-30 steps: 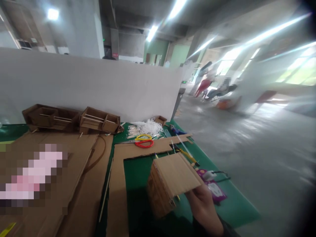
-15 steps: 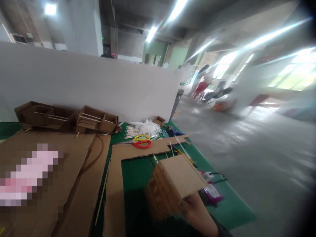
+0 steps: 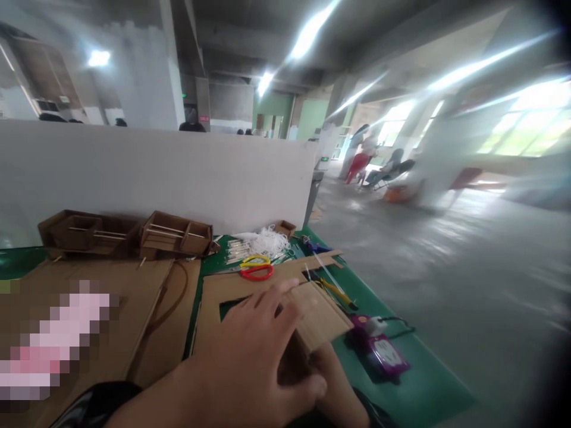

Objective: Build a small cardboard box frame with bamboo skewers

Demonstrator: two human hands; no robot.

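Both our right hand (image 3: 341, 386) and newly added left hand (image 3: 250, 339) grip the box (image 3: 323, 318) near the desk's (image 3: 401, 392) right edge, likely steadier.

We see small brown cardboard box (image 3: 323, 315), flat top lighter than dark side below. Thin straight lines run over top. Box sits tipped, top sloping down to our right. Our left hand (image 3: 256, 339), fingers spread, covers its left side. Our right hand (image 3: 334, 380) holds it from below, at near edge. Box is over green table (image 3: 414, 380); we cannot see its bottom.
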